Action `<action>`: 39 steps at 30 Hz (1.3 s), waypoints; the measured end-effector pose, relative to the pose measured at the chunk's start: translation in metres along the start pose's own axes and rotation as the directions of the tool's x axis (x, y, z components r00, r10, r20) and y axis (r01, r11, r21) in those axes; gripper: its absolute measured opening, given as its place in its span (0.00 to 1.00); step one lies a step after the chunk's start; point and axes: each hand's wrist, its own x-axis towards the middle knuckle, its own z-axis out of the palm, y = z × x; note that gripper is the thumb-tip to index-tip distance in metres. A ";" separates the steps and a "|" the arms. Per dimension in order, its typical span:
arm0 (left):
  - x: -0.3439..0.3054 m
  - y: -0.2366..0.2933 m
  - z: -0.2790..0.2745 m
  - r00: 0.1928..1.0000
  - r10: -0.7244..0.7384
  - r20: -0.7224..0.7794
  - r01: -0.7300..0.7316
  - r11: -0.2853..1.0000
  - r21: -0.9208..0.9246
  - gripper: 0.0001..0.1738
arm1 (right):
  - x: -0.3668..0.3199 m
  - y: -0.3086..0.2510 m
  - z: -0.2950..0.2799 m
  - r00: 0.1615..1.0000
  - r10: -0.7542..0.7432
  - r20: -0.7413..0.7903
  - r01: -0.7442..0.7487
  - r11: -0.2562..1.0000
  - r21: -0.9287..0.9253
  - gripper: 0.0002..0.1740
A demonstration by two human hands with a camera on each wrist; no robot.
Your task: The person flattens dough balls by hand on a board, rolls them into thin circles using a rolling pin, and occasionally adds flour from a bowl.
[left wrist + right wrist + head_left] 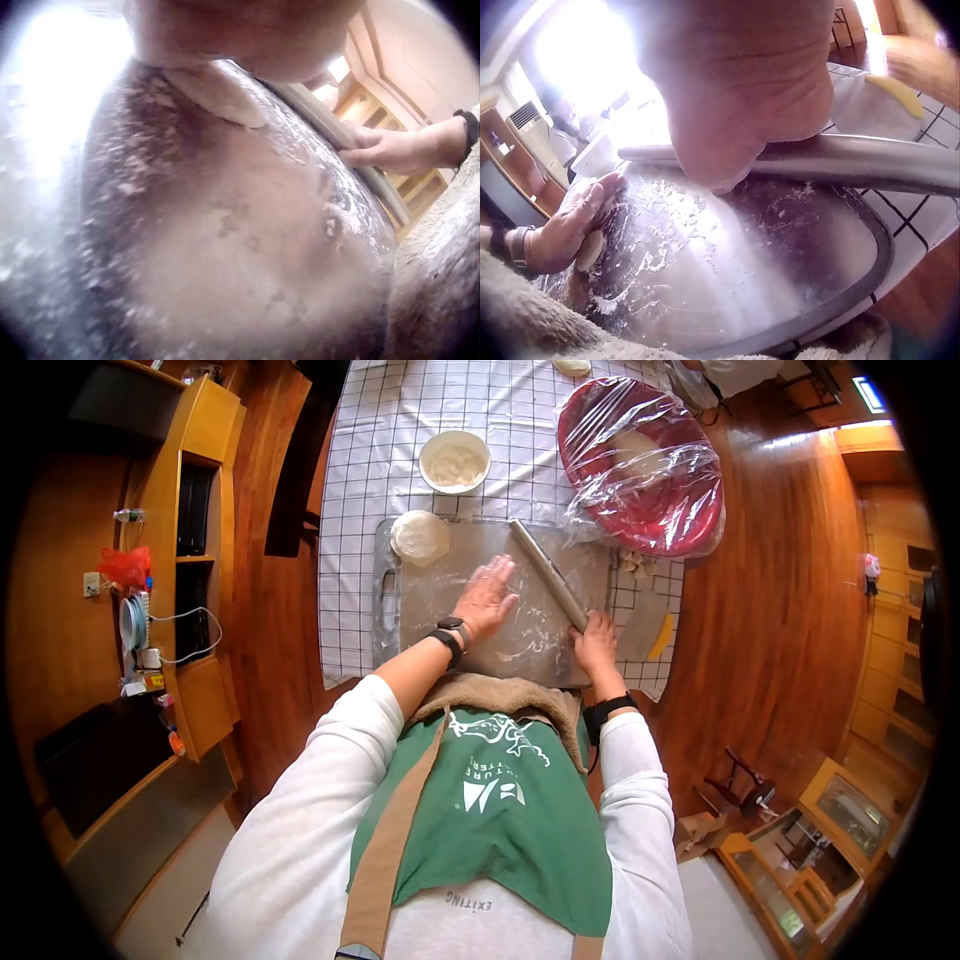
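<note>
My left hand (485, 600) lies over the floured metal board (425, 610) with its fingers straight. Under its palm is a small flattened piece of dough (591, 253), partly hidden by the hand; its pale edge also shows in the left wrist view. At the board's right side my right hand (597, 643) grips the near end of a metal rolling pin (548, 573), fingers and thumb round it. The pin slants away toward the board's far edge. A round of smooth dough (420, 537) sits at the board's far left corner.
Beyond the board stands a white bowl (424, 472) of flour. A dark red basin (708, 525) under plastic wrap holds dough at the far right. To the right lies a scraper with a yellow edge (661, 637). Another pale lump (572, 366) rests on the checked cloth (350, 470).
</note>
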 end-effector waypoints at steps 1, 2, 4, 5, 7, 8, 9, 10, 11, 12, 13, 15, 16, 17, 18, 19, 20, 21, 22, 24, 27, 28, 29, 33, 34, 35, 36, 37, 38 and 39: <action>0.001 0.007 0.003 0.991 0.070 0.116 -0.066 0.997 -0.032 0.35 | -0.002 0.001 0.000 1.000 -0.004 -0.016 0.004 1.000 0.005 0.31; -0.001 0.008 0.006 0.992 0.060 0.110 -0.057 0.998 -0.028 0.35 | -0.002 0.000 0.000 1.000 -0.014 -0.011 0.014 1.000 0.005 0.31; -0.001 0.009 0.012 0.951 0.198 0.237 -0.144 0.963 -0.227 0.33 | 0.000 0.000 -0.003 0.999 -0.029 -0.026 0.030 0.999 0.027 0.31; 0.000 0.005 0.012 0.954 0.192 0.231 -0.141 0.965 -0.222 0.33 | 0.000 -0.001 -0.004 0.999 -0.039 -0.026 0.039 0.999 0.028 0.31; 0.008 0.001 0.003 0.991 0.132 -0.004 -0.132 0.989 -0.067 0.32 | 0.001 -0.002 -0.008 0.999 -0.036 0.004 0.036 0.999 0.027 0.31; 0.013 -0.003 -0.004 0.996 0.051 -0.068 -0.050 0.999 0.019 0.33 | 0.001 -0.003 -0.008 0.999 -0.038 0.003 0.038 0.999 0.029 0.31; 0.016 -0.007 -0.005 0.997 0.050 -0.066 -0.049 0.999 0.020 0.33 | -0.002 -0.003 -0.007 0.999 -0.032 -0.004 0.032 0.999 0.023 0.30; 0.021 -0.011 -0.006 0.998 -0.019 -0.068 0.026 0.994 0.110 0.34 | -0.001 -0.002 -0.007 1.000 -0.026 -0.014 0.026 1.000 0.015 0.30; 0.026 -0.014 -0.007 0.993 -0.087 -0.076 0.101 0.975 0.198 0.35 | 0.001 -0.003 -0.008 0.999 -0.028 -0.016 0.028 1.000 0.015 0.30; 0.030 -0.013 -0.009 0.997 -0.073 0.017 0.066 0.968 0.240 0.36 | 0.000 -0.002 -0.008 0.999 -0.032 -0.018 0.032 0.999 0.020 0.30; 0.029 -0.011 -0.004 0.997 -0.080 0.016 0.074 0.969 0.237 0.36 | -0.002 -0.001 -0.008 0.999 -0.039 -0.016 0.039 0.999 0.024 0.30; 0.028 -0.006 0.002 0.954 0.061 0.292 -0.086 0.994 0.071 0.36 | -0.003 0.000 -0.008 0.999 -0.044 -0.013 0.044 0.999 0.024 0.30; 0.023 -0.001 0.003 0.967 0.115 0.228 -0.113 0.993 -0.019 0.33 | -0.001 -0.001 -0.008 0.999 -0.045 -0.017 0.045 0.999 0.029 0.30; 0.025 -0.003 -0.001 0.968 0.115 0.223 -0.115 0.993 -0.015 0.33 | 0.000 0.000 -0.007 0.999 -0.050 -0.021 0.050 0.998 0.030 0.30; 0.027 -0.003 -0.009 0.988 0.092 0.126 -0.086 0.995 -0.055 0.30 | 0.000 -0.001 -0.006 0.999 -0.048 -0.024 0.048 0.999 0.007 0.30; 0.031 -0.003 -0.016 0.997 0.065 0.031 -0.061 0.993 -0.098 0.28 | 0.000 0.000 -0.006 0.999 -0.044 -0.025 0.044 0.999 -0.016 0.30; 0.039 -0.002 -0.023 0.987 0.032 -0.158 -0.033 0.999 -0.001 0.23 | 0.000 0.000 -0.005 0.999 -0.045 -0.026 0.044 0.999 -0.016 0.30; 0.048 -0.011 -0.026 0.976 -0.029 -0.216 0.065 0.985 0.162 0.23 | -0.001 -0.001 -0.006 0.999 -0.045 -0.024 0.045 0.999 -0.001 0.30; 0.059 -0.015 -0.032 0.955 -0.134 -0.266 0.212 0.933 0.290 0.25 | -0.001 -0.001 -0.006 0.999 -0.043 -0.023 0.043 0.999 0.014 0.30; 0.086 -0.026 -0.050 0.913 -0.321 -0.253 0.395 0.850 0.349 0.26 | -0.001 -0.002 -0.004 0.999 -0.029 -0.015 0.030 1.000 0.009 0.30; 0.108 -0.038 -0.065 0.856 -0.494 -0.154 0.494 0.693 0.525 0.11 | -0.002 -0.001 -0.003 1.000 -0.014 -0.011 0.014 1.000 -0.007 0.30; 0.110 -0.036 -0.064 0.856 -0.493 -0.156 0.495 0.694 0.523 0.11 | -0.002 -0.001 -0.002 1.000 -0.015 -0.011 0.015 1.000 -0.007 0.30; 0.112 -0.034 -0.062 0.843 -0.506 -0.184 0.520 0.676 0.523 0.09 | -0.003 -0.001 -0.003 1.000 -0.016 -0.012 0.016 1.000 -0.009 0.30; 0.122 -0.031 -0.053 0.807 -0.575 -0.135 0.574 0.709 0.410 0.12 | 0.000 -0.002 -0.004 0.999 -0.039 -0.037 0.040 0.999 0.018 0.31; 0.119 -0.024 -0.051 0.831 -0.547 -0.101 0.543 0.758 0.362 0.12 | -0.001 -0.002 -0.004 0.998 -0.039 -0.043 0.040 0.999 0.025 0.31; 0.112 -0.016 -0.049 0.829 -0.550 -0.099 0.545 0.755 0.365 0.12 | -0.002 -0.002 -0.003 0.998 -0.040 -0.039 0.041 0.999 0.028 0.31; 0.103 -0.009 -0.046 0.911 -0.375 -0.171 0.412 0.849 0.331 0.12 | -0.003 -0.004 -0.005 0.999 -0.028 -0.022 0.029 0.999 0.033 0.31; 0.094 0.000 -0.046 0.950 -0.185 -0.250 0.259 0.916 0.307 0.13 | -0.003 -0.003 -0.007 1.000 -0.018 -0.009 0.018 0.999 0.035 0.31; 0.082 0.009 -0.047 0.975 -0.168 -0.147 0.205 0.936 0.288 0.13 | -0.002 -0.003 -0.006 1.000 -0.018 -0.009 0.018 0.999 0.035 0.31; 0.067 0.018 -0.049 0.988 -0.146 -0.042 0.152 0.953 0.263 0.15 | -0.002 -0.002 -0.006 1.000 -0.023 -0.015 0.023 0.999 0.036 0.30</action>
